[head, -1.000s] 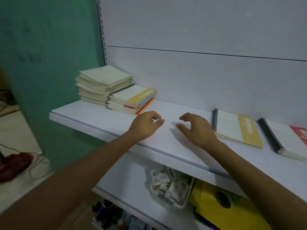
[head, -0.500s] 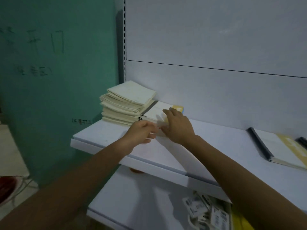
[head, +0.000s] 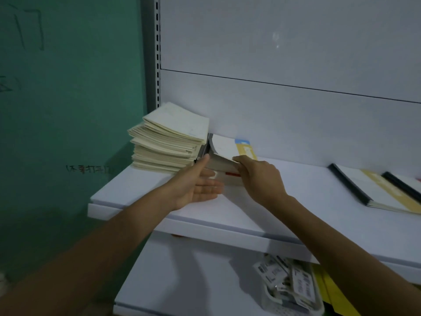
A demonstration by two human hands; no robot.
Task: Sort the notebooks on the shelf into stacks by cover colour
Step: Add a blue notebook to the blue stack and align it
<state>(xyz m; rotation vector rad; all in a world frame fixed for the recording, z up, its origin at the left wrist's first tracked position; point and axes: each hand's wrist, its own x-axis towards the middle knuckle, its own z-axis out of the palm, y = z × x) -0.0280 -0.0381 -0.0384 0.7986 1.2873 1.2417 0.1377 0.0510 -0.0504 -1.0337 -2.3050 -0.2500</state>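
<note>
A tall stack of cream paper notebooks stands on the white metal shelf. Touching its right side lies a short pile of white, colour-banded notebooks. The right hand pinches the pile's lifted top notebook; the left hand, fingers straight, touches the pile's spine.

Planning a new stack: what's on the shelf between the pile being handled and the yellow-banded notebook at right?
Head view: beyond the right hand gripping the pile, only bare shelf reaches the yellow-banded notebook.

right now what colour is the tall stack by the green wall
The tall stack is plain cream, head view.
</note>
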